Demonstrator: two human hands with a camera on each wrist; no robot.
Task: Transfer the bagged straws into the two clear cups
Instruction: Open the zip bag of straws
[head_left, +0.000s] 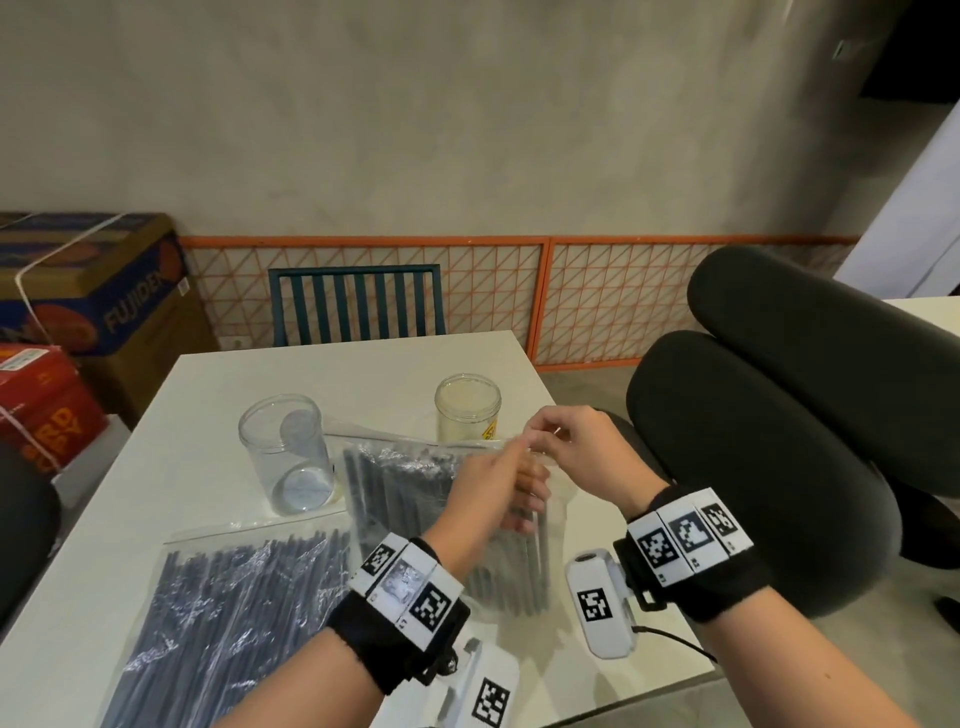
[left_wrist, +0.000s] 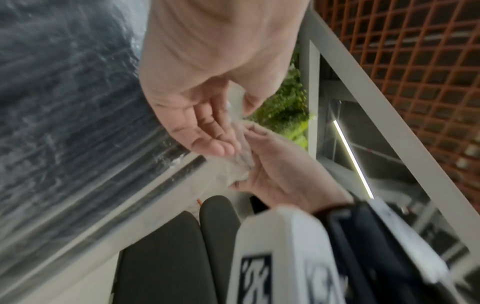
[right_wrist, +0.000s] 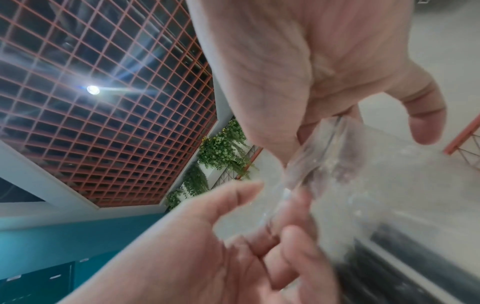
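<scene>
Two clear bags of black straws are on the white table. One bag lies flat at the front left. I hold the other bag tilted up in the middle. My left hand and right hand pinch its clear top edge close together. In the left wrist view, my left hand and right hand meet on the crumpled plastic, with the straws to the left. The right wrist view shows the top strip between my right hand and left hand. An empty clear cup stands left of the held bag and a second cup behind it.
A teal slatted chair stands at the table's far side and a black office chair is close on the right. Cardboard boxes and a red box are stacked at the left. An orange grid fence runs along the wall.
</scene>
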